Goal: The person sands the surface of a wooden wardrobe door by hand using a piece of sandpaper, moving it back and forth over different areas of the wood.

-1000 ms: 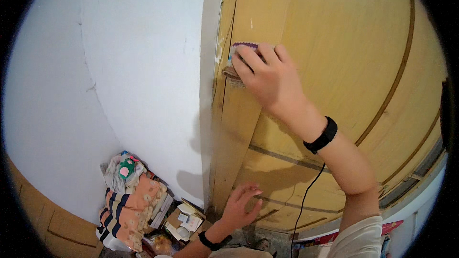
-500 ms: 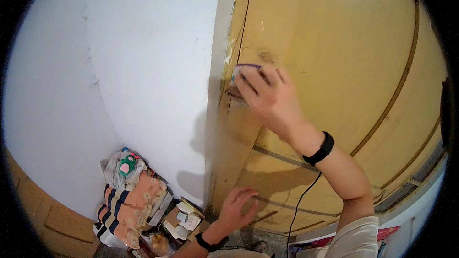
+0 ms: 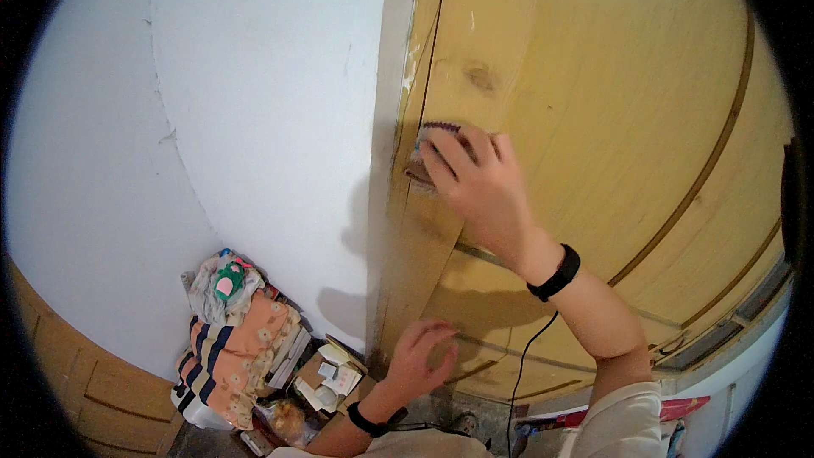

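Observation:
My right hand [image 3: 485, 182] is closed on a pale cloth [image 3: 442, 128] with a purple scalloped edge and presses it to the yellow wooden door [image 3: 610, 119], close to its left edge. The fingers cover most of the cloth. Just below them a brownish piece [image 3: 419, 173] shows; whether it belongs to the cloth or the door, I cannot tell. Above the hand is a dark smudge [image 3: 481, 76] on the door. Lower down, my left hand [image 3: 421, 360] is held in front of the door frame, fingers apart and loosely curved, with nothing in it.
A white wall [image 3: 271, 102] stands left of the door frame. In the corner are a patterned orange cloth [image 3: 246, 348], a green and pink soft item [image 3: 227, 282], an open carton [image 3: 335, 373] of small boxes, and a plastic bag [image 3: 287, 421]. A black cable [image 3: 523, 365] hangs by the door.
My right hand has slid a little down the door with the cloth, further below the smudge. My left hand stays almost where it was. The whole view has shifted slightly.

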